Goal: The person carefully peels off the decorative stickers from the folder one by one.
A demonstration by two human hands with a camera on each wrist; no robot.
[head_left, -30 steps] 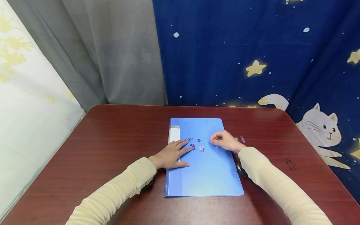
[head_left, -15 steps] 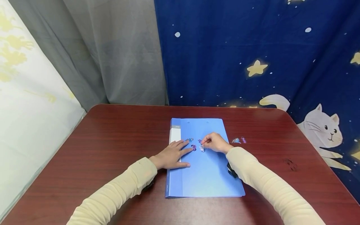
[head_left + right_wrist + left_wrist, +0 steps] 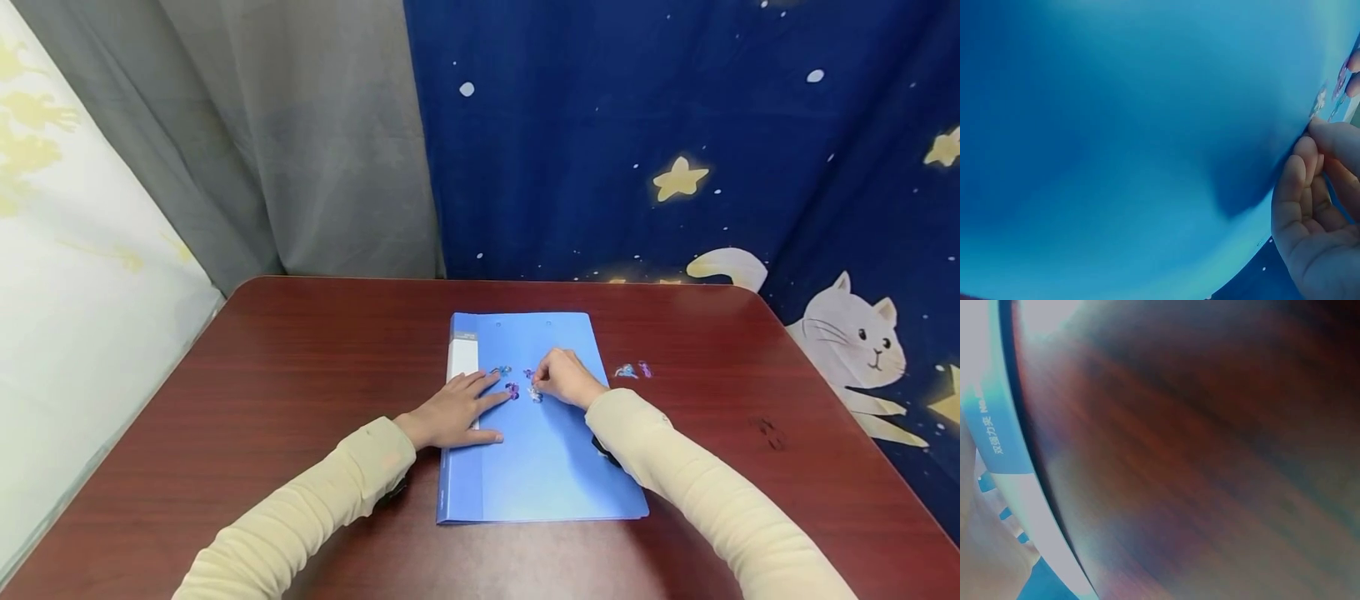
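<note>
A blue ring-binder folder [image 3: 558, 467] lies closed on the table. Small shiny stickers lie on its cover: a blue one [image 3: 502, 370], a purple one [image 3: 512, 391], a smaller purple one [image 3: 528, 373] and a whitish one [image 3: 536, 396]. My left hand [image 3: 453, 411] rests across the spine side with spread fingers, a fingertip at the purple sticker. My right hand [image 3: 567, 379] has thumb and forefinger pinched together at the whitish sticker's edge; the right wrist view shows this sticker [image 3: 1319, 101] just beyond the fingertips, its other fingers curled. The exact hold is small and partly hidden.
Right of the folder, a blue sticker [image 3: 626, 371] and a purple sticker [image 3: 645, 369] lie on the dark red wooden table [image 3: 330, 350]. A few thin dark pieces [image 3: 768, 434] lie farther right. Behind the table hang grey and blue curtains [image 3: 555, 150].
My right hand has moved left over the folder to the whitish sticker, uncovering the blue sticker on the table at the right. My left hand has stayed in place.
</note>
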